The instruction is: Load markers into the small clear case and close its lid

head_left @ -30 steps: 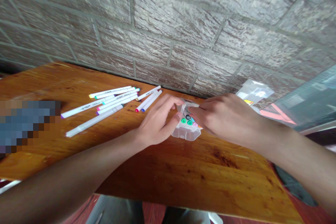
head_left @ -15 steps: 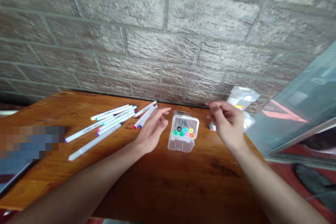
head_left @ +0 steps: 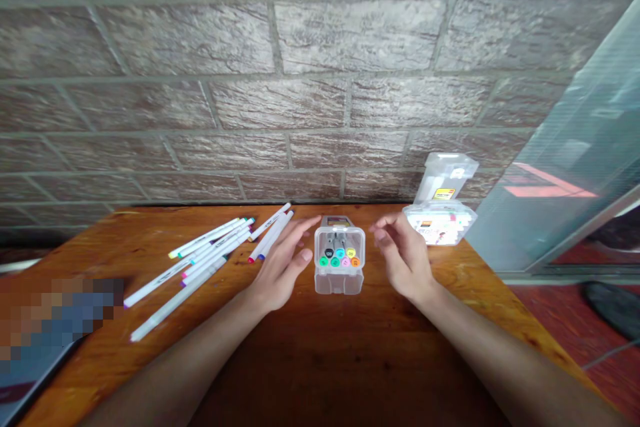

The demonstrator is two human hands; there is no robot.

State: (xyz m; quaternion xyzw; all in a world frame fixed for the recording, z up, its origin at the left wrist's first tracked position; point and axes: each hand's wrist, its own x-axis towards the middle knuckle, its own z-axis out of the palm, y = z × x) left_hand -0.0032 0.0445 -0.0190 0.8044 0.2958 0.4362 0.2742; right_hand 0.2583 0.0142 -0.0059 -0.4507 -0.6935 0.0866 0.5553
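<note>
A small clear plastic marker case (head_left: pixel 339 278) stands on the wooden table (head_left: pixel 320 360) with several markers in it, their coloured caps facing me. My left hand (head_left: pixel 281 265) hovers just left of the case, fingers stretched out, holding nothing. My right hand (head_left: pixel 403 255) is just right of the case, fingers loosely apart and empty. Neither hand touches the case.
Several loose white markers (head_left: pixel 210 250) lie fanned out on the table to the left. A second clear case (head_left: pixel 441 223) and a clear lid piece (head_left: pixel 447 177) sit at the back right by the brick wall (head_left: pixel 280 80). A glass panel (head_left: pixel 565 173) stands at the right.
Both hands let go of the case and drew apart to either side. The right hand swung out to the right, then came back beside the case. The view tilted up.
</note>
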